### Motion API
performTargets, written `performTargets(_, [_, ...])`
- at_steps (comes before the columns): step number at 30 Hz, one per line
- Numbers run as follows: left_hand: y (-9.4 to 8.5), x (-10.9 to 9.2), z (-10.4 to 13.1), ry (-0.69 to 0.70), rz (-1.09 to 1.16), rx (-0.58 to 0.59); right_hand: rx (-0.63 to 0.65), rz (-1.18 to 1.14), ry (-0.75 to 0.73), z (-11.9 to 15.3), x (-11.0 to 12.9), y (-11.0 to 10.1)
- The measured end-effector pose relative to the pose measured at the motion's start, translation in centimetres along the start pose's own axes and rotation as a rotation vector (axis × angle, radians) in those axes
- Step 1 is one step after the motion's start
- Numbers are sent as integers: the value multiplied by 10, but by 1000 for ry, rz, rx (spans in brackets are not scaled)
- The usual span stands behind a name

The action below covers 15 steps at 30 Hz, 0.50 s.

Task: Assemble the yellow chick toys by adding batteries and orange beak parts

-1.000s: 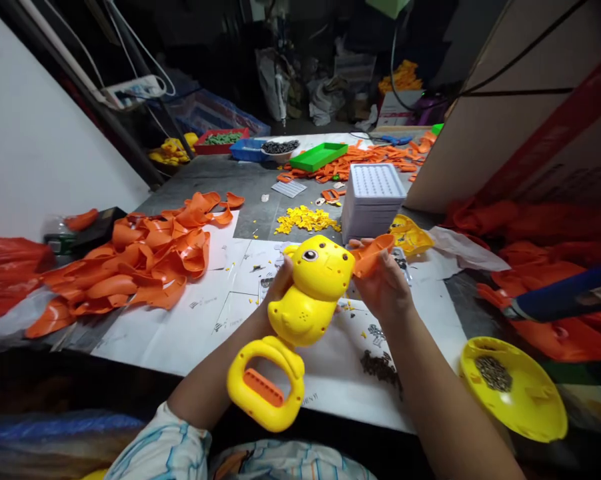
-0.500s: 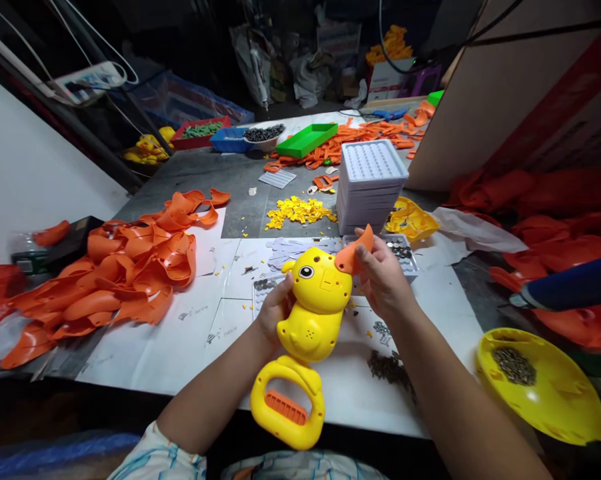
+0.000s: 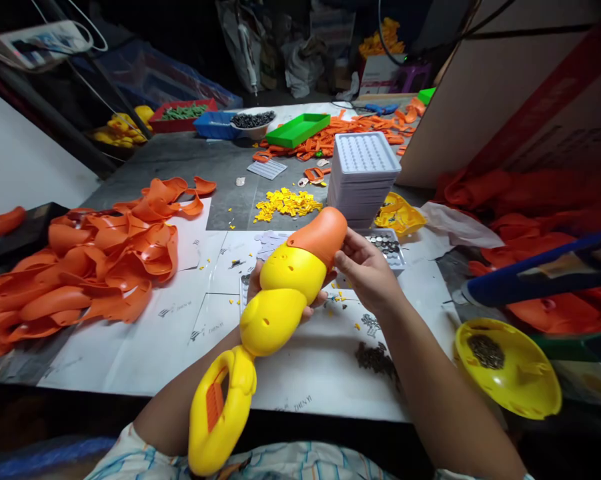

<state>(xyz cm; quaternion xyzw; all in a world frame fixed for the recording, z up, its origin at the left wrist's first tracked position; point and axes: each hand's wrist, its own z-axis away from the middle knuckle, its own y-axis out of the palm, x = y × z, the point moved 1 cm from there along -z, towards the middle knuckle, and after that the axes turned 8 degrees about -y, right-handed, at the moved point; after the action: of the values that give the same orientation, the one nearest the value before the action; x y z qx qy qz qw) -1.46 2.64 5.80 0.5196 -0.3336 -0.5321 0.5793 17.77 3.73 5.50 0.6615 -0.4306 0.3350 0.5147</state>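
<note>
A yellow duck-shaped toy (image 3: 273, 320) with a ring handle and an orange beak (image 3: 323, 233) is held above the paper-covered table. Its handle points down and left, toward my lap. My left hand (image 3: 255, 279) is wrapped behind the toy's body, mostly hidden by it, with fingertips showing at its right side. My right hand (image 3: 365, 267) grips the orange beak from the right, the thumb on its near side. The toy's eye is out of sight.
Orange curved parts (image 3: 105, 260) are heaped at left. Small yellow pieces (image 3: 287, 203) and a stack of white trays (image 3: 364, 173) stand behind the toy. At right are a yellow bowl (image 3: 520, 373) with screws and a blue tool (image 3: 545, 273).
The toy has been turned over and tilted, its handle swinging left and its beak now lying across the top. My left hand has moved behind it. The view has shifted slightly.
</note>
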Motion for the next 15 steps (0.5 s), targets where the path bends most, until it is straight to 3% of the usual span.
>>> performTargets(6, [-14,0,2,-21,48,16,43,23,61,-2,-4,0])
performTargets(11, [-23,3,-1,112,-82,19,-3,176,72,-2,-7,-2])
performTargets(15, [-22,8,-5,264,-176,57,-173,395,35,-10,-1,-21])
